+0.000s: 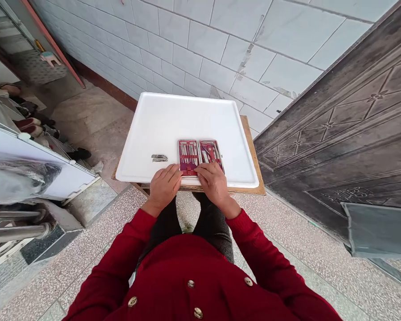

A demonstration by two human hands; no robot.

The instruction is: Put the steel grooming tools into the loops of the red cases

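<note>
White rectangular tray (187, 116) is carrying an open maroon manicure case (198, 155) near front edge; left hand (165, 183) and right hand (214, 182) are touching the case, pinch unclear; silver metal nail clipper (159, 158) is lying nearer left hand, parallel to edge.

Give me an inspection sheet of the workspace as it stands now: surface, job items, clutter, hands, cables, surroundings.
Surface: white tray with a raised rim, lying on a wooden tabletop.
Job items: open case with red-purple lining, slim metal tools in its left half and more in its right; a metal nail clipper lies apart, left of the case.
Clutter: shoes at far left, away from the tray.
Hands: left hand and right hand both at the case's near edge; exact grip unclear.
Cables: nothing seen.
Surroundings: tiled wall ahead, dark patterned door at right, speckled floor below.
</note>
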